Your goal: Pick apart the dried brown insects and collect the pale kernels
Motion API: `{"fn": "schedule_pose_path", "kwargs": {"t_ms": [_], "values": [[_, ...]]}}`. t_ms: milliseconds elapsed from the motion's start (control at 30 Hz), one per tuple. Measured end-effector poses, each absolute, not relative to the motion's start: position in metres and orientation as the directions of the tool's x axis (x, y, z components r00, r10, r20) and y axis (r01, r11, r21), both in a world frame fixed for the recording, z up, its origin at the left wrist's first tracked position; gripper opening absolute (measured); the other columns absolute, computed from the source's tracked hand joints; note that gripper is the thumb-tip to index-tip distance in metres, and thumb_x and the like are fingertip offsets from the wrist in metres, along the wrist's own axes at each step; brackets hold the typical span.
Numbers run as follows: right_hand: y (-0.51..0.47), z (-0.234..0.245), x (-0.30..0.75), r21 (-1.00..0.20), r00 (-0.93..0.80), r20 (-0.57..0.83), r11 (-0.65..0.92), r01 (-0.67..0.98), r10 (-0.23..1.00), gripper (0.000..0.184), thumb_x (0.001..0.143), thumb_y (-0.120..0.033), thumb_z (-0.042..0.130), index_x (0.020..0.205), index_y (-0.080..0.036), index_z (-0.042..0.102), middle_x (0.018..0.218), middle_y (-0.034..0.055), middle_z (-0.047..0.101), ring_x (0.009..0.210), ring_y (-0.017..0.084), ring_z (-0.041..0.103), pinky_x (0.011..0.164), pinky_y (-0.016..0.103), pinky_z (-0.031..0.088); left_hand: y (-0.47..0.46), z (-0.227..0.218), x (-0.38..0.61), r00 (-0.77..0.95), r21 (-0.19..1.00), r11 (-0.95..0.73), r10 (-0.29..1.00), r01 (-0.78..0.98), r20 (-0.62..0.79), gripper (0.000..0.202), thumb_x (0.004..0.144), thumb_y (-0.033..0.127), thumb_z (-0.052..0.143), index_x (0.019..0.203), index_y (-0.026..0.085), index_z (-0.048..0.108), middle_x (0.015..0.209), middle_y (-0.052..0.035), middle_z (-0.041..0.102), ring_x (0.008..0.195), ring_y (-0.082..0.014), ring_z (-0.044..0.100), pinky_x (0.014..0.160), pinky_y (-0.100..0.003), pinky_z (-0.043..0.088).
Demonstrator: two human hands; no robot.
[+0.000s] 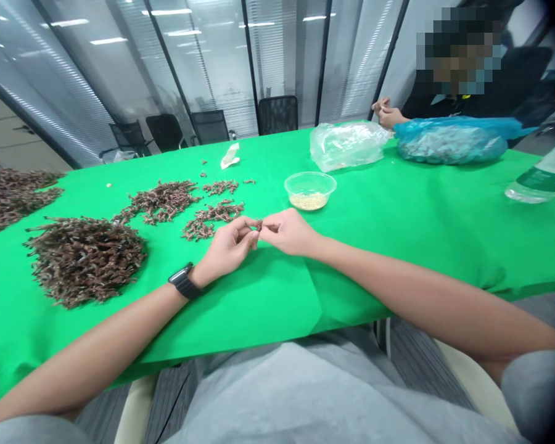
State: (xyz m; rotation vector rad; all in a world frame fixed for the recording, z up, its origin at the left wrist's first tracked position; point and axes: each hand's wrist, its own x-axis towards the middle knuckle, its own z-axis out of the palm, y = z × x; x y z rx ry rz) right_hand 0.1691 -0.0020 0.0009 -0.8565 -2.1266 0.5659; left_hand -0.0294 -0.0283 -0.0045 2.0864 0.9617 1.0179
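Observation:
Over the green-covered table my left hand [230, 245], with a dark watch on its wrist, pinches a small dried brown plant piece [259, 226]. My right hand [292, 232] meets it fingertip to fingertip, pinching the same piece from the other side. Just beyond the right hand stands a clear plastic bowl [311, 177] with pale, grain-like bits [309, 201] in its bottom. Beside and behind my left hand lie small clusters of similar brown pieces [219, 211]. The exact kind of these pieces is too small to make out.
A large heap of brown pieces [87, 259] lies left, with a smaller heap [164, 200] behind it and another [13, 194] at the far left. Farther right are a clear plastic bag [346, 145], a full blue bag [451, 140], a bottle [543, 172] and a seated person's hands [388, 114].

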Motion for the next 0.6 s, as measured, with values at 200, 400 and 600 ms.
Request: {"fn": "schedule_pose_path", "kwargs": {"t_ms": [200, 400, 600], "values": [[-0.005, 0.009, 0.165, -0.996, -0.480, -0.011, 0.033, 0.083, 0.877, 0.021, 0.079, -0.021, 0.050, 0.059, -0.017, 0.054, 0.042, -0.0079, 0.034, 0.040, 0.006, 0.024, 0.040, 0.020, 0.019, -0.030, -0.001, -0.029, 0.456, 0.634, -0.625, 0.775, 0.454, 0.437, 0.023, 0.099, 0.036, 0.056, 0.110, 0.016, 0.059, 0.070, 0.0005, 0.068, 0.059, -0.0113, 0.057, 0.060, -0.022, 0.043], [-0.001, 0.019, 0.168, -0.923, -0.687, -0.259, -0.383, -0.030, 0.679, 0.027, 0.085, -0.016, 0.038, 0.060, -0.018, 0.047, 0.041, -0.0110, 0.020, 0.041, 0.007, 0.008, 0.037, 0.018, 0.015, -0.032, 0.005, -0.029, 0.468, 0.481, -0.674, 0.737, 0.560, 0.487, 0.019, 0.097, 0.030, 0.054, 0.111, 0.018, 0.061, 0.075, 0.0004, 0.072, 0.062, -0.0123, 0.061, 0.064, -0.023, 0.044], [-0.002, 0.009, 0.170, -0.768, -0.471, 0.364, 0.545, 0.337, 0.804, 0.023, 0.086, -0.022, 0.051, 0.064, -0.016, 0.054, 0.051, -0.0048, 0.041, 0.050, 0.009, 0.032, 0.051, 0.024, 0.024, -0.029, 0.004, -0.026, 0.379, 0.691, -0.563, 0.823, 0.453, 0.423, 0.029, 0.098, 0.041, 0.056, 0.110, 0.015, 0.061, 0.068, 0.0003, 0.066, 0.053, -0.0102, 0.051, 0.054, -0.022, 0.037]]}}
